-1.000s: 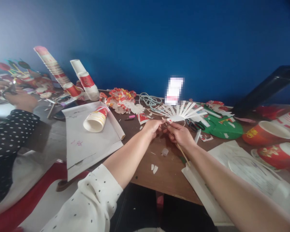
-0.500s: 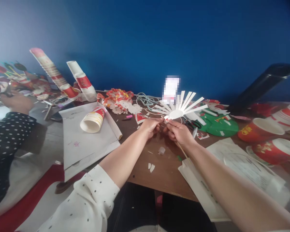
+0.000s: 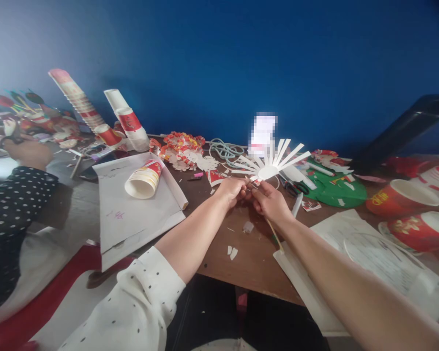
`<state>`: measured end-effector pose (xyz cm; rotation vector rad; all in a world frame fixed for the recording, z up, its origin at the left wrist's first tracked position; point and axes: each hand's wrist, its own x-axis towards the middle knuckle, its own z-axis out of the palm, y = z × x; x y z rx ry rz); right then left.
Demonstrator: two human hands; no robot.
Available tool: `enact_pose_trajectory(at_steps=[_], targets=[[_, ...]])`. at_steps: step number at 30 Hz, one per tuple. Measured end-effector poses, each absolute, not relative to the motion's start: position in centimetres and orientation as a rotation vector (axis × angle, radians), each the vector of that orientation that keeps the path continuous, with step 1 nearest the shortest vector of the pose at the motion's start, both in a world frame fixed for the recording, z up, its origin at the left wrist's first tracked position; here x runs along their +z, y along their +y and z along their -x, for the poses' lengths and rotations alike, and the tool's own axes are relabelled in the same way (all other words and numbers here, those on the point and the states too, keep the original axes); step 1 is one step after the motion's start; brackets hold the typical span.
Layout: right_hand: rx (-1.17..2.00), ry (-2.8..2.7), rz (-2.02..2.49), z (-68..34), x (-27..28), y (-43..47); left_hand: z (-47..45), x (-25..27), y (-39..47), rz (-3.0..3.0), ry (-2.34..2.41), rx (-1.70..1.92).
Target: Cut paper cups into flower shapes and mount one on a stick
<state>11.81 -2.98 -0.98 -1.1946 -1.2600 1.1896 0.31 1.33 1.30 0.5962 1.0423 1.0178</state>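
Observation:
Both hands meet over the middle of the table, pinching the near edge of a white paper cup cut into strips (image 3: pixel 269 172), its strips fanned out around a round base. My left hand (image 3: pixel 234 191) is closed on one strip with a bit of red print. My right hand (image 3: pixel 272 199) is closed beside it, fingertips close to the same strip. A thin wooden stick (image 3: pixel 276 234) runs down from under my right hand; how it is held is hidden. Scissors with dark handles (image 3: pixel 294 186) lie just behind my right hand.
A paper cup (image 3: pixel 142 184) lies on a white box lid (image 3: pixel 124 229) at left. Stacked cups (image 3: pixel 84 109) lean behind it. Red cut-outs (image 3: pixel 183 146), cord (image 3: pixel 225 151), a green disc (image 3: pixel 332 187) and cups (image 3: pixel 402 200) surround the hands. A co-worker's hand (image 3: pixel 32 153) is far left.
The view has shifted slightly, so most things sit a little further right. Both hands keep nearly the same hold on the cut cup.

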Motion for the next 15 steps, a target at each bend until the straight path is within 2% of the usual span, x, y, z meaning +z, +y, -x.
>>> enact_pose_trajectory(at_steps=[15], targets=[[1.414,-0.987,1.113,-11.74,-0.73,-2.89,-0.39,0.73,1.56,-0.541,1.068,1.03]])
